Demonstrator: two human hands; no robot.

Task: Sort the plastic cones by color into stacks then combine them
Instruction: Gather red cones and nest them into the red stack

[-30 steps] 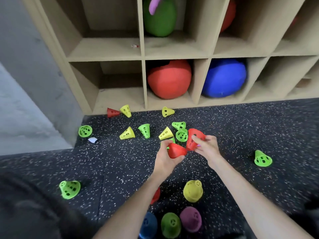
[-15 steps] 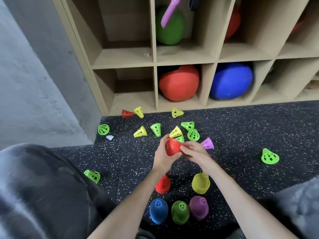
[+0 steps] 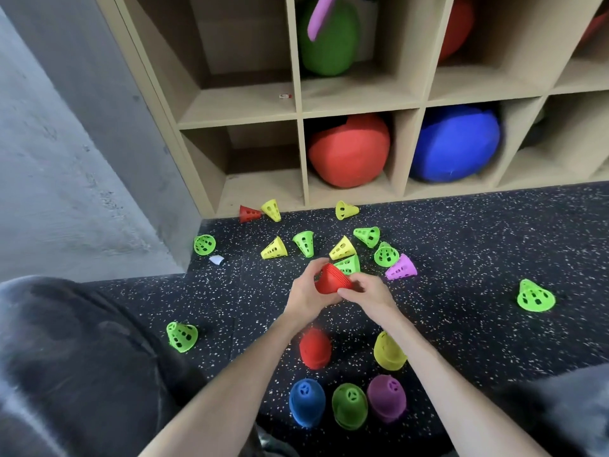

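My left hand [image 3: 304,293] and my right hand [image 3: 369,293] together grip a small nested stack of red cones [image 3: 331,280] above the floor. Below my wrists stand sorted stacks: red [image 3: 314,348], yellow [image 3: 389,351], blue [image 3: 306,402], green [image 3: 349,405] and purple [image 3: 386,398]. Loose cones lie scattered beyond my hands: several green ones such as [image 3: 304,243], several yellow ones such as [image 3: 274,249], a purple cone [image 3: 401,268] and a red cone [image 3: 247,213] by the shelf. More green cones lie far right [image 3: 534,296] and left [image 3: 181,336].
A wooden cubby shelf [image 3: 298,117] stands ahead, holding a red ball [image 3: 349,150], a blue ball [image 3: 456,143] and a green ball [image 3: 326,41]. A grey wall [image 3: 66,159] closes the left side. My dark-clothed knees [image 3: 82,357] flank the speckled black floor [image 3: 478,252]. A white scrap [image 3: 216,259] lies nearby.
A second ago each hand held a separate red cone; they have been pushed together into one nested stack. The camera has shifted, bringing the sorted stacks and the purple cone more fully into view.
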